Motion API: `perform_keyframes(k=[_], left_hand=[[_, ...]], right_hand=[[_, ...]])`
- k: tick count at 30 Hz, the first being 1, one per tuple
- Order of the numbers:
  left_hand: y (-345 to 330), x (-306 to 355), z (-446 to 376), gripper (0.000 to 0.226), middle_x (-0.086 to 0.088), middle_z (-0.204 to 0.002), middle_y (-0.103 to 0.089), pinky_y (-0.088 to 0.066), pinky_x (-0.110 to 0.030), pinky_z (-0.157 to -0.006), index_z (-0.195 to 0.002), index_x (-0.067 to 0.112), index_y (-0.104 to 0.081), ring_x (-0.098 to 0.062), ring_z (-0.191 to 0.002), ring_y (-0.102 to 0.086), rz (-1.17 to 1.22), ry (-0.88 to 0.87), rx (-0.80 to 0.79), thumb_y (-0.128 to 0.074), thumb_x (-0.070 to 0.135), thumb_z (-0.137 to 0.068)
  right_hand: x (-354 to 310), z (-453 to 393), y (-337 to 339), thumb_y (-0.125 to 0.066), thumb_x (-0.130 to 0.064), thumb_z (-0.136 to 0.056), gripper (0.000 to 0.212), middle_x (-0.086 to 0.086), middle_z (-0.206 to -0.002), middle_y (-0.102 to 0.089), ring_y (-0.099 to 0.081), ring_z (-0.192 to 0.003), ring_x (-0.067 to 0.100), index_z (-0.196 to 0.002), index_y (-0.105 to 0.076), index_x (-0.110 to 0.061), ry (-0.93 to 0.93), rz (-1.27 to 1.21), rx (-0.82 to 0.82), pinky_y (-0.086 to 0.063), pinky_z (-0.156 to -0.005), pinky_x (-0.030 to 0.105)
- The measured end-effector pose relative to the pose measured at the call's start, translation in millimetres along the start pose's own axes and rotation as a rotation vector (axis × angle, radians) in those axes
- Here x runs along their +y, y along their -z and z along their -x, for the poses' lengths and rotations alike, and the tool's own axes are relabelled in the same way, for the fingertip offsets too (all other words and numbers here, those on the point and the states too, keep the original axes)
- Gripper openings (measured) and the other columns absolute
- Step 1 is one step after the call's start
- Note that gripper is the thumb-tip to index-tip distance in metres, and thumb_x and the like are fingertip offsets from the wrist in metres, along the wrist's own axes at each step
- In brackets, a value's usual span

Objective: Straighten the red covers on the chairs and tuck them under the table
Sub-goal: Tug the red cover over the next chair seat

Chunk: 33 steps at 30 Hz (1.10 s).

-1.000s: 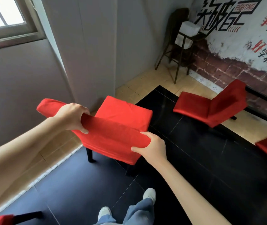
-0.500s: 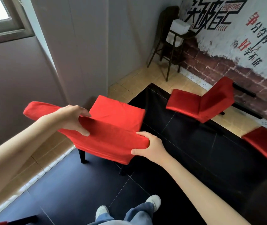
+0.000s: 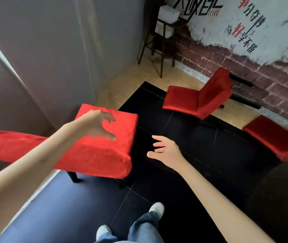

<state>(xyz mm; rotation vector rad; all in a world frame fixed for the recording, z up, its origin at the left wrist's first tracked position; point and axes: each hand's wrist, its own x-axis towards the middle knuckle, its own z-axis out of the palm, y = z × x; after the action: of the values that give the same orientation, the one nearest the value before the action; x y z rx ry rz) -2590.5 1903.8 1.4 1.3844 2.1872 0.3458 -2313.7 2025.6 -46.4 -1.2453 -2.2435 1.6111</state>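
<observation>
Three red-covered chairs [image 3: 102, 139] on the black floor [image 3: 183, 172]; left hand [image 3: 95, 125] and right hand [image 3: 167, 152] hover released, grasping nothing.

Chair back [image 3: 8, 146] — perhaps — cut off left

We note the nearest chair [image 3: 104, 137] at left, a second chair [image 3: 199, 99] beyond at right by the wall [image 3: 244, 71], a third [image 3: 276, 137] far right.
</observation>
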Motion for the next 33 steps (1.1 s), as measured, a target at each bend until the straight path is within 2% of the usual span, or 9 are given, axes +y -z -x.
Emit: perform_keyframes(k=[4, 12, 16, 20, 24, 29, 33], left_hand=[[-10, 46, -48, 0.069, 0.009, -0.113, -0.064, -0.044, -0.032, -0.096, -0.122, 0.028, -0.061, -0.018, -0.107, -0.058, 0.013, -0.050, -0.037, -0.087, 0.046, -0.060], [-36, 161, -157, 0.063, 0.017, -0.104, -0.059, -0.046, -0.035, -0.095, -0.119, 0.037, -0.061, -0.013, -0.103, -0.055, 0.020, -0.132, -0.099, -0.083, 0.050, -0.061], [-51, 206, -200, 0.063, 0.016, -0.108, -0.059, -0.045, -0.038, -0.098, -0.120, 0.036, -0.060, -0.015, -0.108, -0.056, 0.012, -0.124, -0.122, -0.082, 0.049, -0.064], [-61, 235, -234, 0.062, 0.014, -0.112, -0.060, -0.045, -0.039, -0.099, -0.121, 0.035, -0.059, -0.017, -0.112, -0.056, 0.000, -0.111, -0.152, -0.082, 0.049, -0.065], [-60, 249, -273, 0.061, 0.013, -0.115, -0.061, -0.045, -0.038, -0.099, -0.121, 0.035, -0.059, -0.016, -0.112, -0.055, -0.002, -0.099, -0.157, -0.082, 0.049, -0.065], [-53, 257, -336, 0.062, 0.015, -0.110, -0.059, -0.044, -0.040, -0.101, -0.121, 0.035, -0.059, -0.016, -0.115, -0.054, 0.012, -0.094, -0.174, -0.082, 0.049, -0.065], [-41, 261, -402, 0.063, 0.011, -0.118, -0.062, -0.043, -0.042, -0.103, -0.124, 0.034, -0.058, -0.017, -0.117, -0.054, 0.024, -0.118, -0.170, -0.082, 0.047, -0.067]], right_hand=[[14, -10, 45, -0.085, -0.036, -0.068, 0.076, -0.011, -0.115, -0.059, -0.061, -0.098, 0.003, -0.135, -0.051, -0.037, -0.037, -0.017, 0.053, -0.046, -0.069, 0.013], [57, -41, 166, -0.084, -0.036, -0.068, 0.074, -0.009, -0.118, -0.058, -0.060, -0.098, 0.004, -0.134, -0.052, -0.037, -0.108, -0.070, 0.170, -0.046, -0.050, 0.009], [81, -62, 220, -0.083, -0.037, -0.069, 0.072, -0.008, -0.120, -0.059, -0.061, -0.097, 0.003, -0.134, -0.052, -0.036, -0.137, -0.086, 0.212, -0.048, -0.057, 0.012], [101, -88, 253, -0.083, -0.035, -0.070, 0.071, -0.005, -0.122, -0.060, -0.063, -0.100, 0.009, -0.134, -0.052, -0.033, -0.163, -0.116, 0.235, -0.057, -0.074, 0.026], [108, -123, 273, -0.082, -0.036, -0.070, 0.071, -0.003, -0.123, -0.060, -0.063, -0.100, 0.010, -0.134, -0.053, -0.032, -0.164, -0.142, 0.239, -0.052, -0.064, 0.018], [111, -176, 302, -0.082, -0.035, -0.072, 0.070, -0.001, -0.123, -0.060, -0.064, -0.099, 0.012, -0.134, -0.053, -0.030, -0.181, -0.149, 0.254, -0.055, -0.068, 0.023], [109, -231, 329, -0.083, -0.038, -0.071, 0.071, -0.001, -0.123, -0.060, -0.063, -0.097, 0.010, -0.134, -0.052, -0.031, -0.209, -0.140, 0.269, -0.053, -0.069, 0.022]])
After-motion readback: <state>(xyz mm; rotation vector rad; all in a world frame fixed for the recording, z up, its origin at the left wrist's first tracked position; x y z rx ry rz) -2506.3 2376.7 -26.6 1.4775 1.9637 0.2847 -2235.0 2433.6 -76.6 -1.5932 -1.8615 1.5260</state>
